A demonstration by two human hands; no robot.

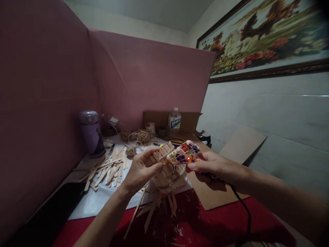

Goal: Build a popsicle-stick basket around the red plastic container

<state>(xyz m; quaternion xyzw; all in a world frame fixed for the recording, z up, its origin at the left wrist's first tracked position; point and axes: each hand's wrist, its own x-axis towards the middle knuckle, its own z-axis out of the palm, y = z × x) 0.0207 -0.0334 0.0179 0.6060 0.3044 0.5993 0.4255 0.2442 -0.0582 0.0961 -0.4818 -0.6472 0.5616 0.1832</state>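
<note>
A rounded structure of wooden craft sticks (168, 176) is in front of me, built from short pieces set side by side. My left hand (144, 168) grips its upper left edge between thumb and fingers. In my right hand (209, 166) is a flower-patterned hot glue gun (182, 154) with a small red light glowing on its side. A black cord (243, 202) trails from it to the lower right. The glue gun lies across the structure's upper right, so its nozzle is hard to make out. Whether it touches the sticks, I cannot tell.
Loose craft sticks (111, 171) lie piled on white paper (89, 202) at left. Behind them are a purple tumbler (91, 133), twine balls (142, 136) and a clear labelled bottle (174, 120). Cardboard (213, 195) lies at right over a red cloth (190, 223). Pink panels (151, 75) border the table.
</note>
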